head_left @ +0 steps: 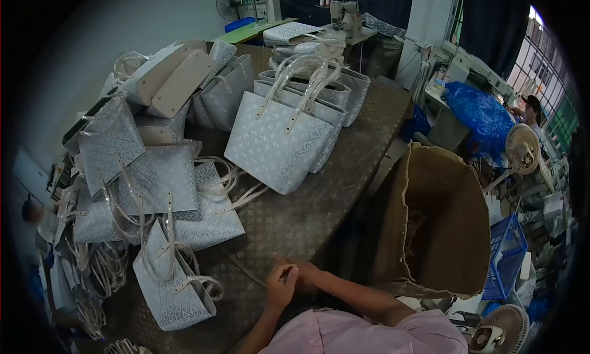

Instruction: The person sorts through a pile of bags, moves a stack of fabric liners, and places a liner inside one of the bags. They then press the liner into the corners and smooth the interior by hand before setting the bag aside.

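Note:
My left hand [282,285] and my right hand [307,274] are together over the near edge of the brown patterned table [344,188]. The left fingers are curled in, and anything between them is too small to make out. Partly behind the left hand, the right hand has its fingers closed, with their tips hard to see. Left of my hands, a silver-white patterned handbag [172,286] lies tilted on the table. Farther up stands a group of upright handbags [279,139] with clear wrap on their handles.
Many handbags are heaped on the left, including some with beige bases [184,83]. A large open cardboard box [447,231] stands right of the table. Beyond are a blue crate [505,255], fans [522,150], a sewing machine [346,19], blue plastic [476,114] and another person [530,111].

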A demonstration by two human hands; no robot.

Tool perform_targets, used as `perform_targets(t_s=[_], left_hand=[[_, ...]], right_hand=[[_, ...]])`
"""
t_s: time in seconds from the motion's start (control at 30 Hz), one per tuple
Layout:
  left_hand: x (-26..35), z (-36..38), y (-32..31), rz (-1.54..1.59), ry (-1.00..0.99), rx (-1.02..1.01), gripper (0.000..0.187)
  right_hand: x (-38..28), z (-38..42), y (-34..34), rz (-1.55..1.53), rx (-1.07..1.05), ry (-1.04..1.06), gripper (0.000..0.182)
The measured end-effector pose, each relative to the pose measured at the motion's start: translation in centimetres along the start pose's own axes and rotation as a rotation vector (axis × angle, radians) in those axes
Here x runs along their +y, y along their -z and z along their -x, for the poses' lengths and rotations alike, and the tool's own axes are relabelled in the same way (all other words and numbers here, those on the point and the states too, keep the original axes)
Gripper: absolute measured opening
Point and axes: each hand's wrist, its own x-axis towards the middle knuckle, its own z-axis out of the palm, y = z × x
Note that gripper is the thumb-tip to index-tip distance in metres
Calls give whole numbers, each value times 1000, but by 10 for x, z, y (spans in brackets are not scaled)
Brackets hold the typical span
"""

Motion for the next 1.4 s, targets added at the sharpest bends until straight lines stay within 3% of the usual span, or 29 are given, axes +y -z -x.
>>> perform_targets(t_s=[0.07, 0.1, 0.13, 0.17, 0.23, 0.3, 0.43, 0.5, 0.6, 0.67, 0.7, 0.77, 0.8, 0.87, 0.97, 1.03, 1.07, 1.13, 1.17, 1.2, 1.23, 1.27, 1.3, 1.33, 1.4], left_hand=[[-6, 15, 14, -38, -67, -7, 18], [-17, -41, -45, 59, -104, 14, 18], [-28, -46, -39, 111, 18, 53, 18], [-36, -49, -26, 153, 143, 87, 17], [-47, -65, -7, 170, 180, 123, 18], [-57, -80, 3, 220, 223, 178, 19], [-77, -94, 28, 49, 229, 166, 21], [-87, -105, 31, -25, 218, 192, 22], [-92, -118, 11, 119, 372, 375, 25], [-89, -121, -2, 289, 496, 463, 30], [-82, -128, -15, 293, 507, 520, 30], [-60, -151, -37, 367, 501, 530, 33], [-58, -158, -46, 327, 470, 548, 32], [-55, -175, -60, 262, 436, 588, 32], [-58, -204, -59, 208, 478, 641, 34], [-112, -223, -46, 378, 499, 621, 37], [-107, -235, -49, 463, 532, 667, 39], [-80, -276, -59, 567, 541, 730, 42], [-60, -289, -67, 742, 565, 709, 44], [-51, -289, -70, 911, 589, 683, 47], [-80, -287, -64, 915, 581, 696, 47], [-130, -287, -57, 917, 506, 588, 48], [-159, -280, -58, 915, 444, 470, 50], [-151, -278, -64, 918, 444, 465, 50], [-124, -278, -77, 152, 536, 683, 54]], right_hand=[[-31, -5, 4, -370, -31, -341, 70], [17, 12, 84, -145, -21, -355, 66], [14, 16, 99, -38, -6, -313, 63], [27, 15, 95, -23, 93, -292, 61], [48, 24, 121, -140, 286, -326, 56], [65, 38, 184, -405, 467, -345, 48], [109, 52, 318, -525, 983, -394, 40], [131, 47, 383, -464, 1082, -347, 43], [183, 31, 472, -362, 1178, -257, 43], [213, 3, 519, -14, 1256, -163, 46], [235, -17, 550, -35, 1212, -131, 46], [287, -51, 594, 494, 1155, -97, 55], [288, -61, 609, 477, 1114, -58, 55], [273, -75, 636, -57, 405, -475, 63], [276, -90, 621, -201, 178, -405, 65], [279, -100, 618, -283, 12, -395, 69], [279, -105, 614, -279, -4, -387, 69], [271, -122, 609, -199, -153, -131, 75], [281, -133, 599, 26, -87, 27, 80], [277, -137, 590, 28, -105, 33, 80], [269, -142, 579, 132, -56, 84, 82], [262, -144, 570, 232, -5, 130, 85], [258, -136, 560, -54, -21, -49, 72], [264, -138, 561, -51, -19, -54, 72], [304, -167, 569, 982, -29, 130, 53]])
